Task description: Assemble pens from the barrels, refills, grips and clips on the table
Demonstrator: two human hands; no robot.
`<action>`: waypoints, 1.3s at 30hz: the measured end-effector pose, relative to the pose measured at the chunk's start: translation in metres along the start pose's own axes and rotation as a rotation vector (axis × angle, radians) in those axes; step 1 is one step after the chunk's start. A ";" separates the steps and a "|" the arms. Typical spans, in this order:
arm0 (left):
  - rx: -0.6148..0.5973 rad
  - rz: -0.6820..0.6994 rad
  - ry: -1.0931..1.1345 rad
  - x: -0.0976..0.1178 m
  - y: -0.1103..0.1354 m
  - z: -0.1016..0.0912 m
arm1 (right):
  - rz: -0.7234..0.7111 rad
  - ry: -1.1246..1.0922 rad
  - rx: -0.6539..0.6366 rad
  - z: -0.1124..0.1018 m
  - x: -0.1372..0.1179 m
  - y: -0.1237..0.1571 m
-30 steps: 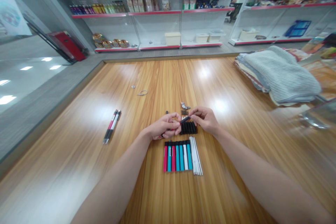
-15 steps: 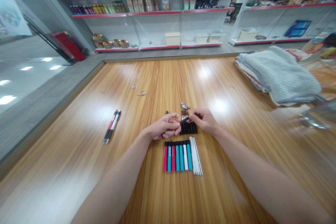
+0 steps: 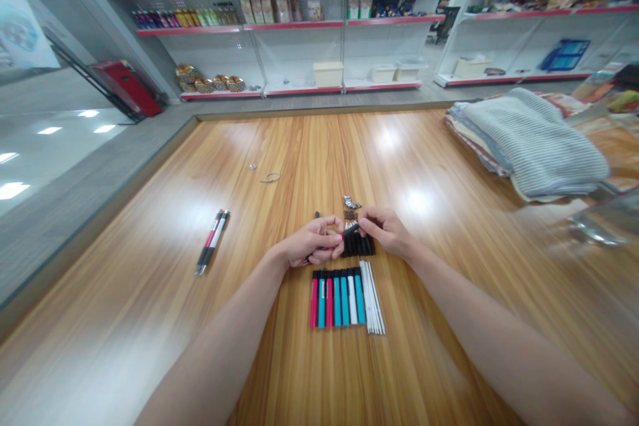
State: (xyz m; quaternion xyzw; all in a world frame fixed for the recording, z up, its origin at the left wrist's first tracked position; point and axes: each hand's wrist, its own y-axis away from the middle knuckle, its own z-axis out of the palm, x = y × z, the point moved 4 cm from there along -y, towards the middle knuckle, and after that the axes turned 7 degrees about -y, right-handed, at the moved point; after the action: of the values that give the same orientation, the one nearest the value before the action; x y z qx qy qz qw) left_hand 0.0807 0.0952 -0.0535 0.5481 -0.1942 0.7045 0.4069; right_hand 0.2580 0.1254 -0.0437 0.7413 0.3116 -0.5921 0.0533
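My left hand (image 3: 313, 241) is closed around a pink pen barrel whose end shows under the palm. My right hand (image 3: 383, 229) pinches a black pen part (image 3: 351, 229) that meets the left hand's fingertips. Beneath both hands lies a row of black pen sleeves (image 3: 360, 245). Closer to me sits a row of pink, teal and white pen barrels (image 3: 337, 297), with several thin white refills (image 3: 373, 297) beside them on the right. Small metal springs and tips (image 3: 351, 202) lie just beyond my hands.
Three assembled pens (image 3: 212, 241) lie to the left on the wooden table (image 3: 150, 293). A rubber band (image 3: 271, 177) and a tiny ring (image 3: 252, 166) rest farther back. Folded cloths (image 3: 536, 140) are stacked at the right. Store shelves (image 3: 294, 23) line the back.
My right hand has drifted slightly down and left, bringing the black part closer against the left hand. The rest is unchanged.
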 end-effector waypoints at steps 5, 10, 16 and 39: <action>-0.020 -0.008 -0.006 -0.001 0.001 0.001 | -0.024 0.107 0.002 0.000 -0.001 0.000; -0.036 -0.012 -0.008 0.000 0.001 0.002 | -0.045 0.101 -0.007 0.002 -0.002 0.001; -0.051 -0.008 -0.013 0.000 0.001 0.002 | -0.039 0.176 0.030 0.002 -0.001 0.000; -0.015 -0.039 -0.033 0.000 0.001 0.002 | -0.055 0.241 0.047 0.003 -0.003 0.002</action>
State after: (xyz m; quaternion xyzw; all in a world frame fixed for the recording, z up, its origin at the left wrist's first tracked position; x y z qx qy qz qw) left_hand 0.0808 0.0932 -0.0526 0.5600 -0.1955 0.6860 0.4213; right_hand 0.2564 0.1217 -0.0419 0.7994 0.3219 -0.5070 -0.0184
